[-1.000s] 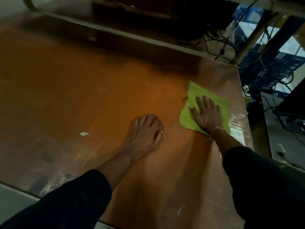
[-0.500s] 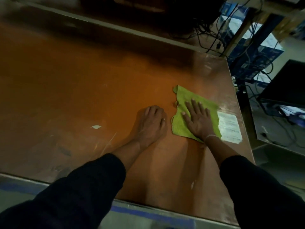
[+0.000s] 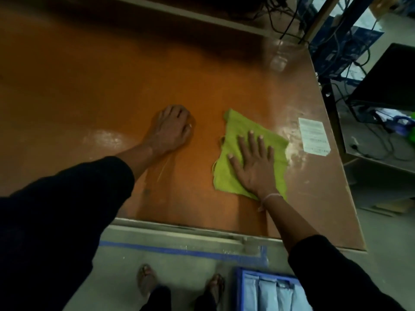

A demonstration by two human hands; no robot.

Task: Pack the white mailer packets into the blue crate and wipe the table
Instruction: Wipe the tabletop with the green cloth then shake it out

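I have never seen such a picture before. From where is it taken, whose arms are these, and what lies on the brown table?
There is no machine here. A camera worn on a person's head looks down at their own arms in dark sleeves. The right hand presses flat on a green cloth, wiping the brown table. The left hand rests on the table, holding nothing. A white label lies near the table's right edge. On the floor below stands a blue crate with white packets inside.
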